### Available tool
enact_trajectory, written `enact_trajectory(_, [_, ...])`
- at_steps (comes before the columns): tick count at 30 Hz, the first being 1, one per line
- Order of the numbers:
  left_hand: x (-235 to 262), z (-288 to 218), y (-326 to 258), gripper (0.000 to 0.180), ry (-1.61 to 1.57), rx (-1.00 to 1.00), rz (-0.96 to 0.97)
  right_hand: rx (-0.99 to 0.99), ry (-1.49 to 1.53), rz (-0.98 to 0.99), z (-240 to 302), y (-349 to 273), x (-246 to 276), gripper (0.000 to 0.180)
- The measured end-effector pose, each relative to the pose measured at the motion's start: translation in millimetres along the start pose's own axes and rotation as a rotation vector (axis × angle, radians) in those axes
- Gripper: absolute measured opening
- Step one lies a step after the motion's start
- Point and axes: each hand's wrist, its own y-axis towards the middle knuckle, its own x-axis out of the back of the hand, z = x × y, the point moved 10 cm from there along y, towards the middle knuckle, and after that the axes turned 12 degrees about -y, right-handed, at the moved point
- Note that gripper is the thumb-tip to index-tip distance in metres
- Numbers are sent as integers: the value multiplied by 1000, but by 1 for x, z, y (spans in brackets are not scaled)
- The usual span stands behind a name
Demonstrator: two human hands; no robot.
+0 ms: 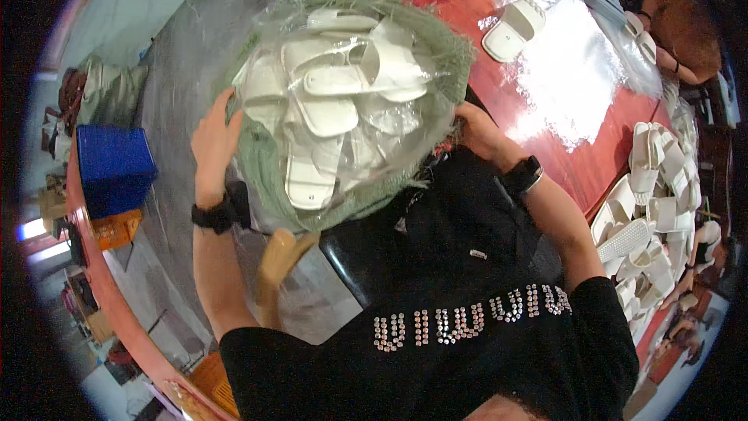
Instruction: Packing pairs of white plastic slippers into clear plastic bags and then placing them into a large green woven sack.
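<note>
A green woven sack with a frayed rim stands in front of me, its mouth spread wide. Inside it, under or within clear plastic, several white slide slippers lie piled at mixed angles. On the sack's left side my left hand is closed on the woven edge, a black band round its wrist. My right hand grips the opposite edge, with its fingertips partly hidden by the fabric. A dark watch is on that wrist.
Right of the sack is a red table bearing a single white slipper and, farther right, a heap of white slippers. A blue bin sits at left above an orange crate. Other people are at the right rim.
</note>
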Motion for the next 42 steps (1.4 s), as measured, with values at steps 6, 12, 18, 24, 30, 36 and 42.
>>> enact_trajectory(6, [44,-86,-22,37,231,-364,-369,-76,116,-97,-30,-13,9,28])
enact_trajectory(12, [31,-199,-47,33,-409,-769,38,2,-30,-155,-32,-24,-4,26])
enact_trajectory(18, [7,-229,-26,31,-453,-724,331,-18,-44,-42,-40,-17,-10,25])
enact_trajectory(24, [-9,-320,-50,28,-710,-694,687,386,-958,67,-46,-1,29,25])
enact_trajectory(30, [-101,-327,-150,16,-340,-791,739,26,-65,164,-37,-26,-6,19])
enact_trajectory(36, [-126,-273,-119,61,-68,-588,204,-22,27,23,-35,-53,-12,30])
enact_trajectory(42, [-208,-190,-69,77,110,-323,403,93,44,-48,-29,-59,-11,30])
